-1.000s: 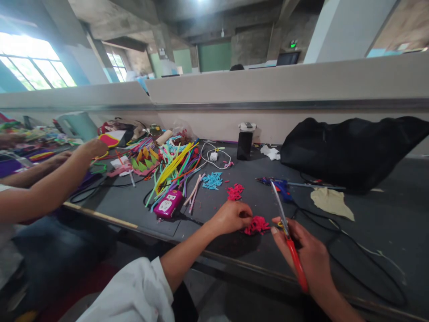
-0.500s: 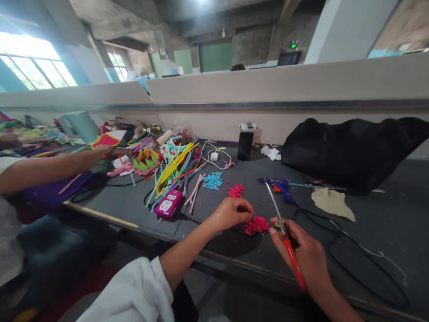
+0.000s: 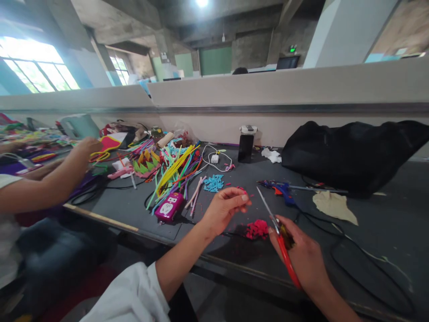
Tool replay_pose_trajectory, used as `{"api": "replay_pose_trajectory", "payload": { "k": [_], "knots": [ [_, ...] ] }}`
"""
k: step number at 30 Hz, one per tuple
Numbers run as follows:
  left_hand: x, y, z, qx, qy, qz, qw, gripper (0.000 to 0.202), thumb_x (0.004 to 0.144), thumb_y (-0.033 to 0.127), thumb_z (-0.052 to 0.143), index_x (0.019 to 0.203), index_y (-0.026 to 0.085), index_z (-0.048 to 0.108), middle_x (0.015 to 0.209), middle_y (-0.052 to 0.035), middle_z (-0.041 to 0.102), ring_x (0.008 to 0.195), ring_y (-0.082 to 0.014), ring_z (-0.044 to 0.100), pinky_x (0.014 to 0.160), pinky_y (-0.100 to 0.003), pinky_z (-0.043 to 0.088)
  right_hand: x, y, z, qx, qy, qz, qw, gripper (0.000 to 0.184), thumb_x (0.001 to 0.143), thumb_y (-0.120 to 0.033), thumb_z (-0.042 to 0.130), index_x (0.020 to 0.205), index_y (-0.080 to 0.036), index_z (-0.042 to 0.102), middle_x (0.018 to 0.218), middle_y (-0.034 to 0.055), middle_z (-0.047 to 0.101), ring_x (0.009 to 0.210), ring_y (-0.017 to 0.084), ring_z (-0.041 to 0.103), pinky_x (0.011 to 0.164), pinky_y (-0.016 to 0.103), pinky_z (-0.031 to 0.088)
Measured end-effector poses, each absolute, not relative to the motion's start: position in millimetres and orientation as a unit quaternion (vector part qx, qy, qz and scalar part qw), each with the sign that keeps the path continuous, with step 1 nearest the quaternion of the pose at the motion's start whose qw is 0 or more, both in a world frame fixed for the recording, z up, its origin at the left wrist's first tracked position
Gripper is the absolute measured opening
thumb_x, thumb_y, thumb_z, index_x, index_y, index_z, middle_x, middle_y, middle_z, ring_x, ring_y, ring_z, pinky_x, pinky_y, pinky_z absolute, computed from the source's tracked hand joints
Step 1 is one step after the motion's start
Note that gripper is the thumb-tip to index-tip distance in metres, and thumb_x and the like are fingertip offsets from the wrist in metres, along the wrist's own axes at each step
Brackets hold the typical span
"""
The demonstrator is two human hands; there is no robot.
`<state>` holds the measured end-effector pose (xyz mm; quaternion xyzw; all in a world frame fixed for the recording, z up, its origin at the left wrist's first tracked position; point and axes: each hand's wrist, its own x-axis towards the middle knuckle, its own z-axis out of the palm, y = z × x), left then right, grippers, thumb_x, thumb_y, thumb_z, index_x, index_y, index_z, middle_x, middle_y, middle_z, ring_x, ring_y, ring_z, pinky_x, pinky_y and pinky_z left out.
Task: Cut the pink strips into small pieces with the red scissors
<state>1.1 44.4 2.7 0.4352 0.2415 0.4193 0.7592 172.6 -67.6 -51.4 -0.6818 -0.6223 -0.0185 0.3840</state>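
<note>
My left hand hovers above the dark table, thumb and forefinger pinched on a small red piece at their tips. Just right of it a heap of red cut pieces lies on the table. My right hand is closed round the red handles of a pair of scissors, whose blades point up and to the left, past the red heap.
A blue glue gun, light blue cut pieces, a bundle of coloured pipe cleaners, a pink power strip, a black bottle and a black bag lie behind. Another person's arms reach over craft scraps at the left.
My left hand has lifted off the red heap and risen, pinching a small red bit. The scissors in my right hand have shifted slightly left. The other person's arm moved.
</note>
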Motion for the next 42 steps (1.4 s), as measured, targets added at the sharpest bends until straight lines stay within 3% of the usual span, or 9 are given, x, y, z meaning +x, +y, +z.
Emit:
{"api": "replay_pose_trajectory", "payload": {
  "k": [8, 14, 31, 42],
  "knots": [
    [-4, 42, 11, 0.443, 0.243, 0.439, 0.743, 0.018, 0.066, 0.025, 0.078, 0.073, 0.012, 0.069, 0.068, -0.0034, 0.068, 0.056, -0.0094, 0.058, 0.056, -0.022, 0.044, 167, -53, -58, -0.66, -0.665, -0.023, 0.348, 0.034, 0.085, -0.026, 0.052, 0.118, -0.023, 0.059, 0.102, 0.003, 0.07, 0.086, 0.017, 0.068, 0.071, 0.026, 0.052],
    [-10, 45, 12, 0.463, 0.263, 0.474, 0.701, 0.015, 0.068, 0.023, 0.075, 0.076, 0.012, 0.07, 0.07, -0.0036, 0.069, 0.056, -0.0085, 0.057, 0.058, -0.022, 0.044, 163, -45, -52, -0.641, -0.678, -0.093, 0.346, 0.035, 0.084, -0.018, 0.05, 0.117, -0.021, 0.059, 0.1, 0.0031, 0.07, 0.085, 0.017, 0.066, 0.076, 0.028, 0.05],
    [-10, 43, 18, 0.51, 0.336, 0.505, 0.61, 0.012, 0.067, 0.023, 0.073, 0.072, 0.012, 0.069, 0.062, -0.0018, 0.066, 0.051, -0.0078, 0.053, 0.052, -0.021, 0.042, 165, -47, -55, -0.657, -0.671, -0.153, 0.307, 0.038, 0.081, -0.019, 0.05, 0.118, -0.022, 0.058, 0.097, 0.0025, 0.071, 0.085, 0.017, 0.066, 0.073, 0.026, 0.05],
    [-9, 43, 13, 0.518, 0.309, 0.487, 0.632, 0.014, 0.07, 0.025, 0.071, 0.074, 0.012, 0.067, 0.065, -0.0025, 0.066, 0.054, -0.0087, 0.053, 0.055, -0.022, 0.041, 161, -49, -54, -0.667, -0.659, -0.142, 0.317, 0.031, 0.084, -0.02, 0.05, 0.113, -0.023, 0.062, 0.092, 0.0019, 0.072, 0.079, 0.016, 0.067, 0.067, 0.025, 0.049]
  ]
}}
